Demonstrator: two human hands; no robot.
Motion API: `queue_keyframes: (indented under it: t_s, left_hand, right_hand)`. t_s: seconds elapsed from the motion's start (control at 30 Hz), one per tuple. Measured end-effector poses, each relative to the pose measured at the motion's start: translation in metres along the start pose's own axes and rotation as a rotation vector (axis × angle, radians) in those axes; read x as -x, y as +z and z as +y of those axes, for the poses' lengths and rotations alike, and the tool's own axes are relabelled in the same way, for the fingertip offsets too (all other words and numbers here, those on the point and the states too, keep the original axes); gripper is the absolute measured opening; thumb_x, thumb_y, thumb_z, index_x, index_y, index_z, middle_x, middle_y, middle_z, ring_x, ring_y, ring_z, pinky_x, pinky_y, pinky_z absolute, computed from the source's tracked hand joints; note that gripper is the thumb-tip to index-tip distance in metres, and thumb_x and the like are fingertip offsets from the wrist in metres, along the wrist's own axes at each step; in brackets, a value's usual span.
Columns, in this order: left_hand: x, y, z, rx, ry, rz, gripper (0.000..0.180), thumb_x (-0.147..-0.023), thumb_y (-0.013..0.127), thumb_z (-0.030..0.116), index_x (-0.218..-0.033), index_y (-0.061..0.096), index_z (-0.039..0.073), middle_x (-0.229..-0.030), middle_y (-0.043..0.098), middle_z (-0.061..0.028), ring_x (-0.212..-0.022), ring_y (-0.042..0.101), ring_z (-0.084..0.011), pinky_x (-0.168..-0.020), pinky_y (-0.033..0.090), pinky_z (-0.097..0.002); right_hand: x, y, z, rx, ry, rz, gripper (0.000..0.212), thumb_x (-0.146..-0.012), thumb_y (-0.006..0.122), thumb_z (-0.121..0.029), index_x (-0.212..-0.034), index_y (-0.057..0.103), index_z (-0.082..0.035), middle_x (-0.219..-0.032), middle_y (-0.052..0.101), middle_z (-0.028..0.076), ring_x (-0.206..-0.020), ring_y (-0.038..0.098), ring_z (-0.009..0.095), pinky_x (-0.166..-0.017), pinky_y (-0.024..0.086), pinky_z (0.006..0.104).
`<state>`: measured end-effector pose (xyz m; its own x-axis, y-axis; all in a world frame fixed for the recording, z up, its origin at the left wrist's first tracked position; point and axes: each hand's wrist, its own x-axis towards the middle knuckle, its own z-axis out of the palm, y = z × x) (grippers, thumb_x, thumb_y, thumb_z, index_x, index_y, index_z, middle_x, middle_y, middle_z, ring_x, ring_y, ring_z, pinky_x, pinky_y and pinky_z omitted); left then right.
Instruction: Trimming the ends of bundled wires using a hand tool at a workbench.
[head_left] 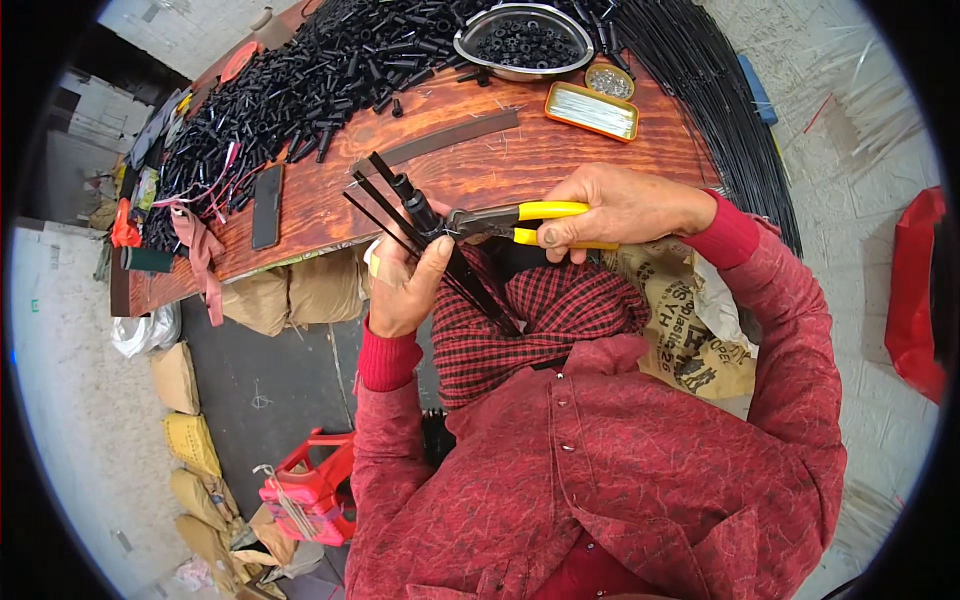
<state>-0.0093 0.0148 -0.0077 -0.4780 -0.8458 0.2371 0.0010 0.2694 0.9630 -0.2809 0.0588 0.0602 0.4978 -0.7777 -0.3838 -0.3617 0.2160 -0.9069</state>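
Centre: left hand [405, 285], fingers curled round slim black rods [475, 287] and stepped black tube [416, 206], partly hiding them. Yellow-handled pliers [548, 209], tips by tube's lower end, contact unclear; right hand [625, 205], fingers wrapped round handles. Upper left: flat phone [266, 205], heaped glossy black parts [330, 85]. Top: grained wooden table [460, 180], oval metal bowl [525, 72].

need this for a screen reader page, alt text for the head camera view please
A person's right hand holds yellow-handled pliers, tips near a black tubular part, while the left hand grips thin black rods. Beyond, a wooden table bears heaped black parts and a metal bowl.
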Motion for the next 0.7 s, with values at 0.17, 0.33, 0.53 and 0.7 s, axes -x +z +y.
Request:
queue_keyframes:
  t_s: [0.17, 0.33, 0.53, 0.7]
  left_hand:
    - [-0.001, 0.0, 0.006, -0.004, -0.009, -0.033, 0.024, -0.092, 0.065, 0.015, -0.109, 0.059, -0.001, -0.09, 0.062, -0.0017, -0.081, 0.056, -0.009, -0.073, 0.046, -0.0241]
    - [-0.002, 0.001, 0.007, -0.023, 0.008, -0.056, 0.021, -0.091, 0.065, 0.013, -0.107, 0.059, 0.001, -0.087, 0.057, 0.0027, -0.078, 0.049, -0.0062, -0.071, 0.042, -0.0222]
    - [-0.003, 0.004, 0.006, 0.028, -0.019, -0.043, 0.021, -0.09, 0.067, 0.012, -0.106, 0.06, 0.001, -0.088, 0.058, 0.0024, -0.08, 0.051, -0.0064, -0.073, 0.043, -0.0235]
    - [-0.003, 0.006, 0.006, 0.041, -0.021, 0.01, 0.02, -0.09, 0.066, 0.007, -0.108, 0.061, 0.002, -0.087, 0.059, 0.0028, -0.078, 0.052, -0.0053, -0.071, 0.044, -0.0226]
  right_hand:
    - [0.005, -0.003, -0.002, 0.32, -0.208, 0.075, 0.032, -0.091, 0.066, -0.033, -0.1, 0.07, -0.003, -0.072, 0.065, 0.003, -0.065, 0.06, 0.01, -0.055, 0.045, 0.0288]
    - [0.01, -0.003, 0.001, 0.468, -0.281, 0.172, 0.032, -0.089, 0.067, -0.031, -0.103, 0.069, -0.002, -0.072, 0.063, 0.016, -0.064, 0.061, 0.028, -0.061, 0.046, 0.0387]
    - [0.013, -0.005, 0.0, 0.692, -0.311, 0.198, 0.027, -0.086, 0.069, -0.022, -0.105, 0.069, -0.003, -0.096, 0.07, 0.011, -0.088, 0.067, 0.028, -0.076, 0.052, 0.0362]
    - [0.009, 0.003, 0.011, 0.795, -0.563, 0.377, 0.024, -0.086, 0.067, -0.025, -0.099, 0.067, -0.005, -0.086, 0.065, 0.015, -0.082, 0.064, 0.035, -0.069, 0.048, 0.0439]
